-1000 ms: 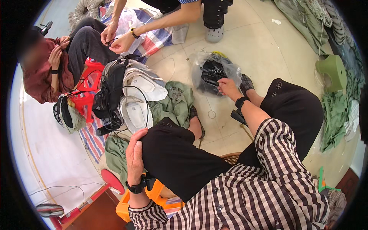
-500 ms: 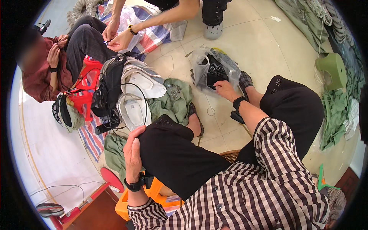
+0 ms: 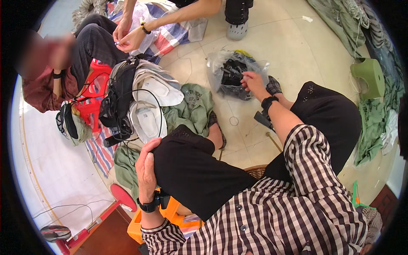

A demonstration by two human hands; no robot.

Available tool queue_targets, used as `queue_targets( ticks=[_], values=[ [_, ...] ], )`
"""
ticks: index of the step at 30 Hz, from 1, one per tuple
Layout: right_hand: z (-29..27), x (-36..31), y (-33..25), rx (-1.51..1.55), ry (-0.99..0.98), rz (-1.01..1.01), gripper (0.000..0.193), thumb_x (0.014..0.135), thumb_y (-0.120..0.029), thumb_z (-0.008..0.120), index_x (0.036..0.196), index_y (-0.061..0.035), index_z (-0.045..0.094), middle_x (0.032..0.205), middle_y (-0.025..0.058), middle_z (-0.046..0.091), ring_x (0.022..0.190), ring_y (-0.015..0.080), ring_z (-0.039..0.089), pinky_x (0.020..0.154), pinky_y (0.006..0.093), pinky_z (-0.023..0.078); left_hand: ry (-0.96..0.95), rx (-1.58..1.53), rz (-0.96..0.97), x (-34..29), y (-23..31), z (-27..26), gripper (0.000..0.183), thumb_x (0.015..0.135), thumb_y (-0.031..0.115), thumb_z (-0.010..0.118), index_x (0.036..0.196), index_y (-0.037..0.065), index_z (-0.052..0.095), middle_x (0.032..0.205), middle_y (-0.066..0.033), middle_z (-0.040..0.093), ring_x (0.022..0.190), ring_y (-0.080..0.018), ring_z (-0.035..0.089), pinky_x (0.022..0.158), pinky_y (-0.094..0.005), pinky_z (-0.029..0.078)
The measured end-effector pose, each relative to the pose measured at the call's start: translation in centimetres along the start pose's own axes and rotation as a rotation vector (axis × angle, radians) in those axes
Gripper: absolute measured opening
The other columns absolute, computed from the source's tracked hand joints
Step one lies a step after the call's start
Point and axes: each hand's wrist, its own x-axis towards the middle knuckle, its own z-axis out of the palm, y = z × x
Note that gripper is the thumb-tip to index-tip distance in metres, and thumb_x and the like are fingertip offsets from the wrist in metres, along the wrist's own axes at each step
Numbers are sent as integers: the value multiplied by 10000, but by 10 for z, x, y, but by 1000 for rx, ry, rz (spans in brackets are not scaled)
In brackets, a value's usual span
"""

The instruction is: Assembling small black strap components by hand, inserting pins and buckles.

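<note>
A clear plastic bag (image 3: 247, 92) stands opened on the floor with several black pieces (image 3: 233, 76) inside; their kind is hard to make out. Over its right side my right hand (image 3: 253, 83) is closed in a pinch on a dark strip-like piece (image 3: 234, 72) that points left across the bag. My left hand (image 3: 146, 170) lies with fingers stretched along the side of my left knee, holding nothing. Both wrists wear black bands.
On the left, white shoe-shaped pieces (image 3: 159, 91) and black straps pile up by a red stool (image 3: 90, 111). A green cloth (image 3: 193, 111) lies near my left foot. Two other people sit or crouch at the upper left. A green stool (image 3: 369, 78) stands right.
My right hand has risen slightly and turned, with a dark strip-like piece now showing in its fingers. The bag's mouth has shifted a little left. My left hand has stayed on the knee.
</note>
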Motion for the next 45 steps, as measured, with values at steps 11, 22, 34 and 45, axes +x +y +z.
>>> queue_targets(
  ticks=[11, 22, 34, 45],
  values=[
    [-18, 35, -8, -163, 69, 14, 279, 823, -59, 465, 1069, -40, 596, 702, 67, 625, 572, 127, 568, 451, 269, 447, 15, -23, -3, 6, 0, -2, 397, 909, 252, 344, 1077, -45, 546, 1140, -138, 559, 1102, -237, 490, 979, -326, 316],
    [2, 33, -77, 356, -52, -31, 215, 856, -97, 517, 1043, -7, 572, 748, 48, 596, 601, 122, 550, 530, 253, 475, -14, -54, 49, 1, -4, -2, 330, 908, 205, 383, 1071, -33, 543, 1116, -151, 559, 1062, -254, 514, 939, -320, 355],
    [-9, 21, -25, 83, -25, 32, 216, 846, -75, 507, 1032, 14, 572, 739, 69, 610, 616, 130, 569, 542, 255, 446, 8, -70, 79, 1, -4, -4, 313, 893, 183, 394, 1068, -28, 546, 1104, -148, 571, 1056, -260, 521, 932, -319, 363],
    [-15, 26, -5, -23, 36, -9, 204, 840, -57, 483, 1015, -3, 574, 734, 56, 601, 603, 111, 540, 531, 237, 421, -14, -73, 62, 0, -3, -6, 338, 894, 203, 385, 1078, -34, 541, 1113, -139, 564, 1056, -239, 516, 937, -312, 358]
  ],
)
